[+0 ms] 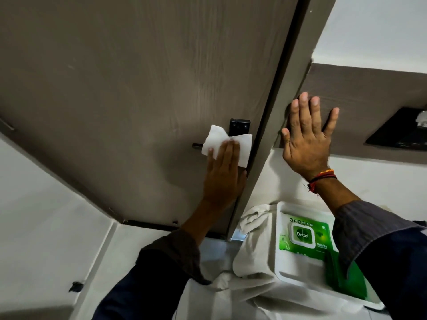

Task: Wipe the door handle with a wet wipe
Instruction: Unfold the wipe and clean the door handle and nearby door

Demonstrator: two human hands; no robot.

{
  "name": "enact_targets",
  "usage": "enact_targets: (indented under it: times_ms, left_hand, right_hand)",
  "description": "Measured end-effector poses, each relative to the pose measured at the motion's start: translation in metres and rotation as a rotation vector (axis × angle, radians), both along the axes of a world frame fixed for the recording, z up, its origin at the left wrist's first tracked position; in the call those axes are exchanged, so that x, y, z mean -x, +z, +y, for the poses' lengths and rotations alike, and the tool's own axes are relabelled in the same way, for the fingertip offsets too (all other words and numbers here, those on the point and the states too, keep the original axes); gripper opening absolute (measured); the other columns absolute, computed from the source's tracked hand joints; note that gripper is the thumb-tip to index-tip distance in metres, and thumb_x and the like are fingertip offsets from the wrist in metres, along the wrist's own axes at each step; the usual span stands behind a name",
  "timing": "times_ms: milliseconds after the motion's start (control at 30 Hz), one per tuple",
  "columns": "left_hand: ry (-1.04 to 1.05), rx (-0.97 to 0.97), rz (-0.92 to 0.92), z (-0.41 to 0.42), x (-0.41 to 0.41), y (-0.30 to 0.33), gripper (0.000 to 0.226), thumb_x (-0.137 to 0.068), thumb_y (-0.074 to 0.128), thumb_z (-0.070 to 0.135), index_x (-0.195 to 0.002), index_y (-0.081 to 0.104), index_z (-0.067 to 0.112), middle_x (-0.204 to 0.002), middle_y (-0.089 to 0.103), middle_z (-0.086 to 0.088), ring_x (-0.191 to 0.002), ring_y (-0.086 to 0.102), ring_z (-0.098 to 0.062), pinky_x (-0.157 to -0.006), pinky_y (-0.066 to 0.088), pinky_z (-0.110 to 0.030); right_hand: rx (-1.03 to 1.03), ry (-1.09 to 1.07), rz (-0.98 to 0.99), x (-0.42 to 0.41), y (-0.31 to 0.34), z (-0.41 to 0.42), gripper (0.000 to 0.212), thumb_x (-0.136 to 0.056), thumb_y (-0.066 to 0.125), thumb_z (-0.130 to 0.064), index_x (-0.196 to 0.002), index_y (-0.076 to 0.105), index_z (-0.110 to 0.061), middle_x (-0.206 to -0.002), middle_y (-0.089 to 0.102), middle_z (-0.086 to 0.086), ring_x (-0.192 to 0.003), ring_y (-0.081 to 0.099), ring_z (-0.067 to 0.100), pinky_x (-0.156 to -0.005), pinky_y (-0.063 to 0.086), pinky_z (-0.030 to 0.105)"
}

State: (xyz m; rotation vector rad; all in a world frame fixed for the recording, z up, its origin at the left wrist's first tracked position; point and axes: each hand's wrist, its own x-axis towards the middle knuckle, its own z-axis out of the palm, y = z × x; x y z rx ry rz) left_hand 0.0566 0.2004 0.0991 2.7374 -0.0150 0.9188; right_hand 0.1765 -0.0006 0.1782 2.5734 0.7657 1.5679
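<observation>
A grey-brown wooden door (pixel 129 77) fills the upper left. Its dark door handle (pixel 239 127) sits near the door's right edge, with the lever end (pixel 196 145) poking out to the left. My left hand (pixel 223 176) presses a white wet wipe (pixel 225 144) flat over the lever, hiding most of it. My right hand (pixel 307 139) lies flat with fingers spread against the brown wall panel (pixel 369 105) just right of the door frame; it holds nothing.
A white tray (pixel 283 269) below my right arm holds a green Dettol wipes pack (pixel 303 239). A crumpled white cloth (pixel 254 245) lies beside it on a white-covered surface. A dark recessed panel (pixel 399 130) is set in the wall at right.
</observation>
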Motion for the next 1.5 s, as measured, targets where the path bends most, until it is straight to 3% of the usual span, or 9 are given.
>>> enact_targets:
  times_ms: [267, 533, 833, 933, 1033, 1167, 1233, 1333, 1500]
  left_hand:
    - [0.276, 0.118, 0.025, 0.029, 0.009, -0.006, 0.076, -0.100, 0.057, 0.045, -0.157, 0.033, 0.000, -0.164, 0.035, -0.018, -0.156, 0.027, -0.034, -0.127, 0.023, -0.058]
    - [0.125, 0.071, 0.067, -0.041, 0.000, -0.007, 0.081, -0.099, 0.051, 0.050, -0.161, 0.024, 0.005, -0.171, 0.021, -0.013, -0.160, 0.014, -0.031, -0.130, 0.014, -0.055]
    - [0.322, 0.137, 0.134, 0.011, 0.014, 0.000, 0.075, -0.104, 0.051, 0.041, -0.162, 0.020, 0.004, -0.171, 0.017, -0.014, -0.160, 0.013, -0.029, -0.128, 0.020, -0.054]
    - [0.279, 0.227, 0.141, -0.026, 0.009, 0.007, 0.069, -0.102, 0.046, 0.021, -0.161, 0.017, -0.001, -0.171, 0.014, -0.019, -0.160, 0.010, -0.034, -0.128, 0.021, -0.054]
    - [0.135, 0.175, 0.126, -0.042, 0.007, 0.009, 0.066, -0.099, 0.040, 0.016, -0.161, 0.021, 0.000, -0.170, 0.018, -0.018, -0.159, 0.014, -0.034, -0.127, 0.024, -0.057]
    - [0.033, 0.104, 0.087, -0.019, 0.019, 0.003, 0.056, -0.104, 0.032, 0.015, -0.158, 0.029, 0.000, -0.169, 0.024, -0.017, -0.158, 0.020, -0.034, -0.126, 0.023, -0.062]
    - [0.065, 0.080, 0.070, -0.005, 0.024, 0.002, 0.053, -0.105, 0.040, 0.011, -0.156, 0.034, -0.002, -0.166, 0.030, -0.018, -0.155, 0.027, -0.037, -0.122, 0.030, -0.064]
    - [0.030, 0.029, 0.048, 0.004, 0.027, 0.003, 0.053, -0.102, 0.031, 0.006, -0.153, 0.040, -0.002, -0.162, 0.038, -0.019, -0.151, 0.035, -0.038, -0.119, 0.035, -0.064]
    - [-0.102, 0.031, 0.106, 0.021, 0.031, 0.016, 0.058, -0.098, 0.021, 0.004, -0.153, 0.040, -0.001, -0.161, 0.040, -0.019, -0.151, 0.035, -0.038, -0.121, 0.035, -0.059]
  right_hand:
    - [-0.008, 0.020, 0.005, 0.002, 0.002, -0.002, 0.067, -0.111, 0.037, -0.035, -0.166, 0.005, -0.014, -0.173, -0.015, -0.002, -0.161, -0.016, 0.017, -0.127, -0.013, 0.053]
    - [0.010, 0.024, -0.014, -0.002, 0.002, -0.005, 0.068, -0.112, 0.040, -0.035, -0.166, 0.005, -0.014, -0.173, -0.008, 0.001, -0.161, -0.016, 0.017, -0.127, -0.015, 0.052]
    - [0.028, 0.046, 0.009, 0.005, 0.007, -0.004, 0.070, -0.111, 0.044, -0.034, -0.166, 0.005, -0.014, -0.171, 0.000, 0.004, -0.161, -0.014, 0.018, -0.128, -0.013, 0.052]
    - [0.001, 0.055, 0.018, 0.015, 0.009, 0.000, 0.066, -0.111, 0.044, -0.030, -0.166, 0.012, -0.011, -0.171, 0.007, 0.007, -0.162, -0.006, 0.021, -0.128, -0.004, 0.056]
    - [-0.077, 0.131, 0.038, 0.031, 0.010, 0.008, 0.057, -0.110, 0.048, -0.027, -0.161, 0.034, -0.006, -0.168, 0.030, 0.014, -0.157, 0.025, 0.030, -0.127, 0.020, 0.057]
    - [-0.077, 0.399, 0.495, 0.072, -0.013, 0.026, 0.046, -0.110, 0.041, -0.029, -0.143, 0.058, -0.001, -0.125, 0.066, 0.019, -0.106, 0.065, 0.028, -0.088, 0.057, 0.037]
    - [-0.262, 0.382, 0.914, 0.089, -0.023, 0.046, 0.045, -0.111, 0.043, -0.033, -0.142, 0.058, -0.005, -0.131, 0.066, 0.015, -0.115, 0.066, 0.027, -0.097, 0.050, 0.028]
    - [-0.825, 0.387, 1.392, 0.092, -0.023, 0.082, 0.038, -0.109, 0.050, -0.028, -0.135, 0.060, -0.002, -0.128, 0.067, 0.011, -0.123, 0.065, 0.033, -0.107, 0.055, 0.043]
    - [-1.132, 0.243, 1.332, 0.089, -0.022, 0.111, 0.024, -0.103, 0.064, -0.020, -0.108, 0.069, 0.002, -0.111, 0.070, 0.017, -0.111, 0.068, 0.037, -0.096, 0.060, 0.051]
